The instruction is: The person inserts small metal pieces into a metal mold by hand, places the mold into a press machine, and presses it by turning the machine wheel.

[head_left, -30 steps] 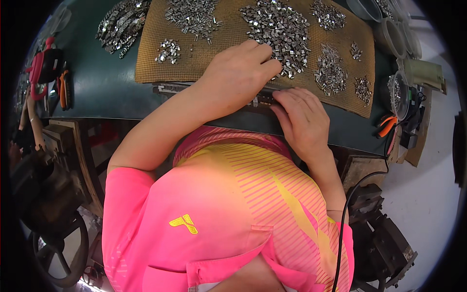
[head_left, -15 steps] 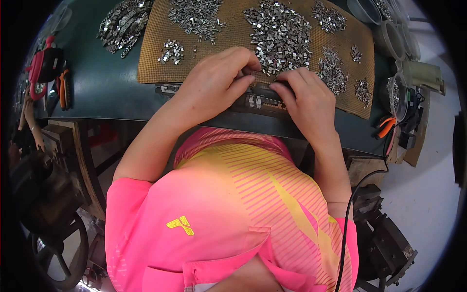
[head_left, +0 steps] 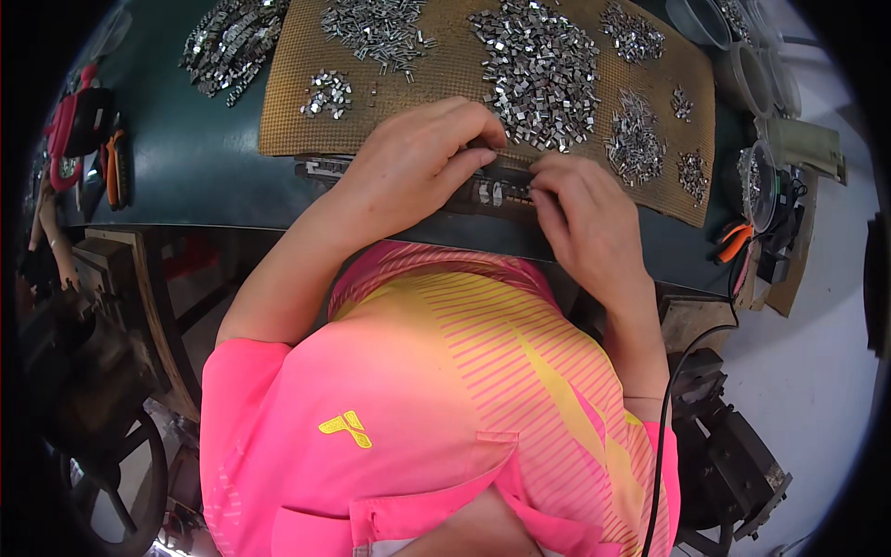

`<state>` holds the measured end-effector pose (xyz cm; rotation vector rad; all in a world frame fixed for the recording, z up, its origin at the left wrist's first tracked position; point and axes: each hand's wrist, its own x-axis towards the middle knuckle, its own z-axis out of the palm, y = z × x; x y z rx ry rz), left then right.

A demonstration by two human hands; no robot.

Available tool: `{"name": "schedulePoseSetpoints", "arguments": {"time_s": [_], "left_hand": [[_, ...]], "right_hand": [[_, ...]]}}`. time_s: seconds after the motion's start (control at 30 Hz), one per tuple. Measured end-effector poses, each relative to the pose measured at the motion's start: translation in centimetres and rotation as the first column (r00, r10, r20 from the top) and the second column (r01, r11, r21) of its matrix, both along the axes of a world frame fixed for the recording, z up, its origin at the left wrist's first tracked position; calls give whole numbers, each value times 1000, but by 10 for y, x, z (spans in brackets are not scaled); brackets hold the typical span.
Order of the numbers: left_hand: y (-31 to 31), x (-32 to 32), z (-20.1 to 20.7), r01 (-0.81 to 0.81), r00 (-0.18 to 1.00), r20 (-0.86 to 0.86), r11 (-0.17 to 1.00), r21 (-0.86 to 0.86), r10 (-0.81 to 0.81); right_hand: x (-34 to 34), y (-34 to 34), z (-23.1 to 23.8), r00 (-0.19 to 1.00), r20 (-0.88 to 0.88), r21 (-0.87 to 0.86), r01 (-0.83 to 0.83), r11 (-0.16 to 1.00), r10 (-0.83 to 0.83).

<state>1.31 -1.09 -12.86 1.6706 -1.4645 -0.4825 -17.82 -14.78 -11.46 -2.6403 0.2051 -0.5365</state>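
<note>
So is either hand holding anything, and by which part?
Can't tell: left hand and right hand are at the dark bar, but anything pinched is hidden or too small to see.

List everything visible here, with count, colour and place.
Table: one, dark green, top
Mat: one, brown, on table
Metal piles: seven, silver, on mat
Linked bands: one heap, silver, left of mat
Slotted bar: one, dark, mat's near edge
Handled tools: two, orange, left and right
Red tool: one, partly black, far left
Containers: several, clear and greenish, right
Cable: one, black, right
Machinery: several, dark, lower corners
Co-worker's arm: at least one, left edge
Shirt: one, pink and yellow, centre
Left hand, right hand: two, bare, at bar
</note>
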Motion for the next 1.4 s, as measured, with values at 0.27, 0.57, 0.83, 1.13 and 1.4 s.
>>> {"name": "schedulePoseSetpoints", "arguments": {"time_s": [0.27, 0.57, 0.83, 1.13, 1.4], "left_hand": [[2, 0, -5, -5, 1000, 21, 1000, -11, 6], [-3, -12, 1, 90, 996, 19, 996, 7, -90], [-6, -18, -5, 150, 983, 107, 989, -10, -149], [6, -2, -2, 74, 996, 59, 995, -64, -70], [5, -4, -3, 72, 993, 95, 995, -74, -65]], "right_hand": [[1, 2, -1, 997, -75, 7, 3, 1000, -2], [17, -11, -14, 975, -74, -197, 192, 961, -210], [18, -11, -13, 976, -54, -190, 198, 962, -211], [2, 1, -11, 995, 66, -16, 80, 997, -78], [5, 25, -18, 991, 128, -70, 32, 997, -23]]}}
